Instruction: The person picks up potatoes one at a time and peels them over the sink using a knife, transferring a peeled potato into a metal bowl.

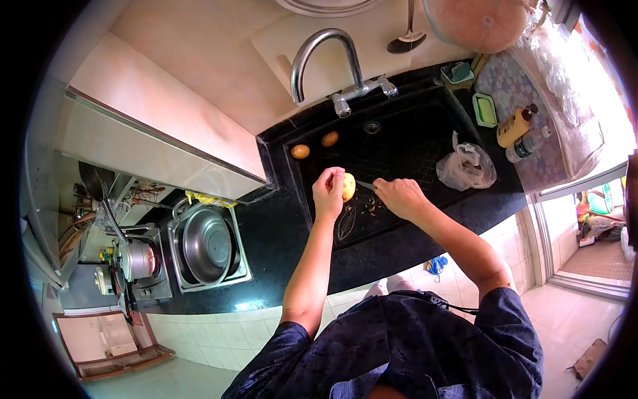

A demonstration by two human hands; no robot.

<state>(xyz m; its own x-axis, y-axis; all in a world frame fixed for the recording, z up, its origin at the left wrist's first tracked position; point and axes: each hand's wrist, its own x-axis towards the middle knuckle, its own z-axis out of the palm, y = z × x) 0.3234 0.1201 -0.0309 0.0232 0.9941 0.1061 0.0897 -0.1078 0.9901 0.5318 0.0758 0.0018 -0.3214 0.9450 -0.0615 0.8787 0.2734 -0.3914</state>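
Note:
My left hand [328, 193] is closed around a pale yellow peeled potato [349, 187] over the black sink [399, 133]. In my right hand [402, 197] is a small knife [366, 185], its blade pointing left toward the potato. Small peelings [371, 205] lie in the sink below the two hands. Two brown unpeeled potatoes, one on the left [300, 151] and another by it [330, 138], rest at the sink's far left side.
A chrome faucet [355, 73] arches over the sink's back. To the right sit a crumpled plastic bag [466, 166], a green soap dish [485, 110] and a yellow bottle [516, 126]. Left on the counter, a metal basin [207, 243] stands in a second steel sink [242, 272].

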